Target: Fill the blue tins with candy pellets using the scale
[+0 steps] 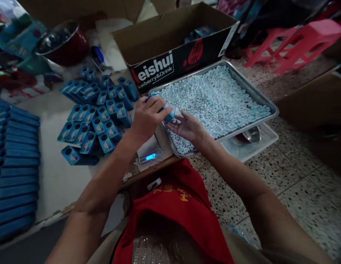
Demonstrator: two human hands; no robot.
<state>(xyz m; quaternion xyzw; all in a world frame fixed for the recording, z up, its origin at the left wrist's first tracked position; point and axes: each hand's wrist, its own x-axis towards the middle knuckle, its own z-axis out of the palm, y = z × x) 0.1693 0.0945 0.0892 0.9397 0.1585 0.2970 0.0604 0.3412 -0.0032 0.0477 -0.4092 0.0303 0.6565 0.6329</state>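
Note:
My left hand [148,117] is closed around a small blue box [169,116], tipped over the near left corner of a metal tray [274,109]. Just right of the box, my right hand [189,126] is open, palm up with fingers spread, close to the box's lower end. Whether anything small lies on that palm I cannot make out. A thick layer of small pale-blue and white pellets [208,97] covers the tray. Below my left hand, a small scale [150,157] with a lit blue display sits at the table edge.
Several blue boxes [89,113] with round holes stand on the table [49,146] at left, beside a row of more boxes [16,165]. Behind the tray is an open carton [184,55]. A metal scoop [254,135] lies under the tray; pink stools [310,40] stand right.

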